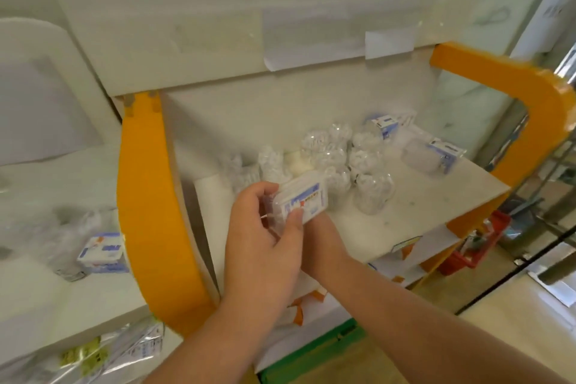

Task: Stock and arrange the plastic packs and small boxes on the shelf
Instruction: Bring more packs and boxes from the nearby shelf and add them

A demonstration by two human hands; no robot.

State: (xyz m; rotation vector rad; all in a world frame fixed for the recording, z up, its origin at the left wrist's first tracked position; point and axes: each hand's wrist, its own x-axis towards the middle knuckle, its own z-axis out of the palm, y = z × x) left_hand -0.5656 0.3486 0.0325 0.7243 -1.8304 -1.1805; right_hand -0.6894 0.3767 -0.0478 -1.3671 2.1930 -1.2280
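Observation:
A small clear plastic box (304, 200) with a blue, white and red label is held over the front left of the white shelf (420, 196). My left hand (265, 234) grips it from the left, thumb on the label. My right hand (321, 237) is under and behind it, mostly hidden, supporting the box from below. Several clear plastic packs (339, 162) stand clustered in the middle of the shelf. Two blue and white small boxes (385, 126) (445, 154) lie at the back right of the shelf.
Orange curved side panels (149, 212) (530, 103) frame the shelf. On the neighbouring shelf to the left sit a blue and white box (104, 252) and clear packs. A red basket (477, 246) stands on the floor at the right, beside a glass door.

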